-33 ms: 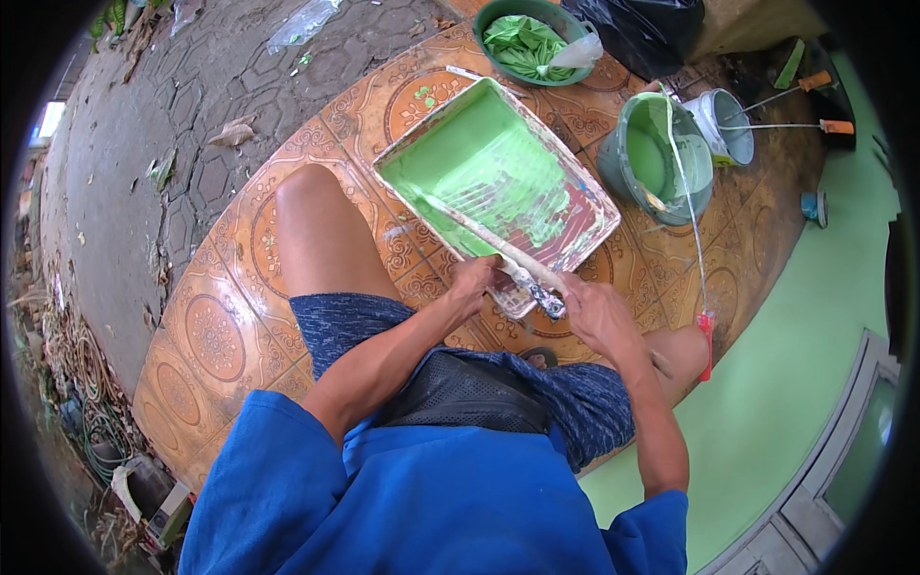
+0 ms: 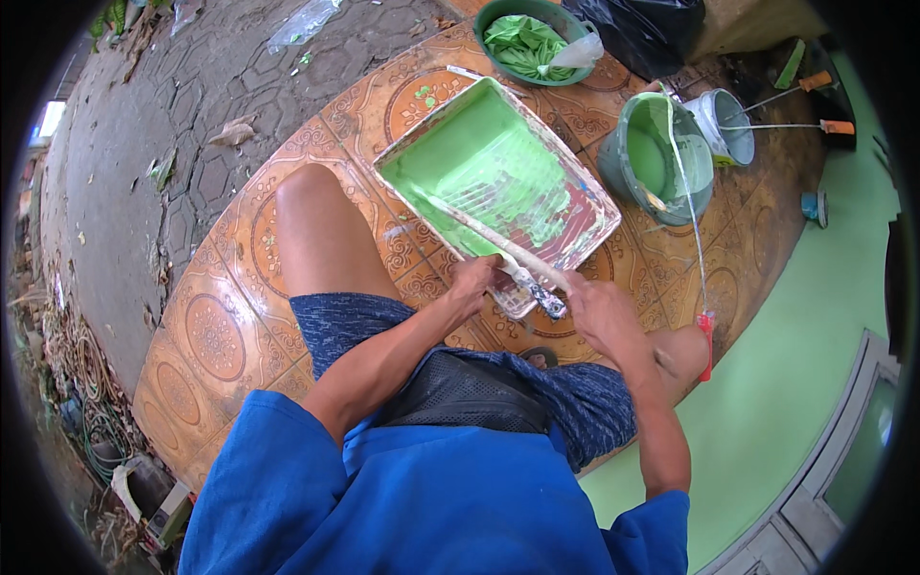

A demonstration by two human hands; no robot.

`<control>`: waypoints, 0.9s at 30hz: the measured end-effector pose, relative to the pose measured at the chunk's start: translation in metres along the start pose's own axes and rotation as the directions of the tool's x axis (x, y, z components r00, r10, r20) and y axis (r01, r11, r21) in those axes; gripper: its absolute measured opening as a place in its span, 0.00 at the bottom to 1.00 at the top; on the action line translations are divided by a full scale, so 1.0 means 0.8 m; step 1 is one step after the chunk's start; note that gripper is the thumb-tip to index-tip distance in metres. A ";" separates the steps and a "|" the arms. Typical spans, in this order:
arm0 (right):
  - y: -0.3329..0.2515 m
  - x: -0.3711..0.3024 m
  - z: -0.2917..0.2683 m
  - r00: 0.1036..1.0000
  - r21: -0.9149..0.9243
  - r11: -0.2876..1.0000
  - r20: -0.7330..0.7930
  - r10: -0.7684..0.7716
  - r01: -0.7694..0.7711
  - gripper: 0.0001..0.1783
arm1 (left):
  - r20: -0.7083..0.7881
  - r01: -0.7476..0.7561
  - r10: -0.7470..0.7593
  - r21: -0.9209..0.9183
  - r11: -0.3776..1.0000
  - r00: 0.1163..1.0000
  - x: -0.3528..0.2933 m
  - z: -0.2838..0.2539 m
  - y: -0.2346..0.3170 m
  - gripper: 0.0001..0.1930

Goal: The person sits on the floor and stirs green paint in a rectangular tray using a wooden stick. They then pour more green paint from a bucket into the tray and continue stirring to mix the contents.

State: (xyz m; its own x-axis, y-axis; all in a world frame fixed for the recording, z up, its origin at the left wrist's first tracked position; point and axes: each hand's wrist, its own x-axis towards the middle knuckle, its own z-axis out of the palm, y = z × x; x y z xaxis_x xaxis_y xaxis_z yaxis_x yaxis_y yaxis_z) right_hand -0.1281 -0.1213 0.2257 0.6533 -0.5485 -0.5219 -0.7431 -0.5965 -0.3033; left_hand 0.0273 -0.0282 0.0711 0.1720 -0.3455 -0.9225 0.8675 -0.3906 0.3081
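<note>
A paint tray (image 2: 596, 196) lies on the tiles before me, with a pool of light green paint at its far end and a streaked brown ramp nearer me. A long pale stick (image 2: 479, 228) slants over the tray's near side, and my right hand (image 2: 604, 314) is closed round its near end. At the tray's near edge, my left hand (image 2: 474, 280) pinches a short, paint-smeared white and dark-blue piece (image 2: 540, 293); its kind is unclear. That piece lies alongside the stick, and I cannot tell whether they touch.
Right of the tray stands a bucket of green paint (image 2: 652, 158) with a long wire-like rod (image 2: 692, 206) across it. Behind are a smaller pale bucket (image 2: 726, 120), a green basin (image 2: 489, 57) holding a crumpled green bag, and a black bag (image 2: 642, 34). A green wall (image 2: 805, 307) borders the right.
My right hand has shifted very slightly to the right. The tray and my left hand look the same.
</note>
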 end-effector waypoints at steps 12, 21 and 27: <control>-0.007 -0.016 -0.052 0.989 -0.321 0.943 -0.146 0.037 -0.083 0.16 | 0.026 -0.002 0.003 -0.020 1.000 1.000 0.014 -0.004 -0.008 0.10; 0.049 -0.037 -0.088 0.942 0.093 0.964 -0.209 0.264 -0.250 0.17 | -0.012 -0.015 0.015 -0.016 1.000 1.000 -0.006 0.000 0.002 0.09; 0.074 -0.057 -0.103 0.926 0.219 0.935 -0.197 0.321 -0.278 0.18 | 0.001 -0.011 0.011 0.006 1.000 1.000 -0.006 0.003 0.000 0.10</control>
State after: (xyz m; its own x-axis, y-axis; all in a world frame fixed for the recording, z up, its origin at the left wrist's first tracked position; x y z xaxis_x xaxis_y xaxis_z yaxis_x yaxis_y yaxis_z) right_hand -0.1899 -0.1794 0.2972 0.3950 -0.8153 -0.4235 -0.9082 -0.2772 -0.3134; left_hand 0.0258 -0.0285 0.0758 0.1808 -0.3510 -0.9188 0.8628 -0.3919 0.3195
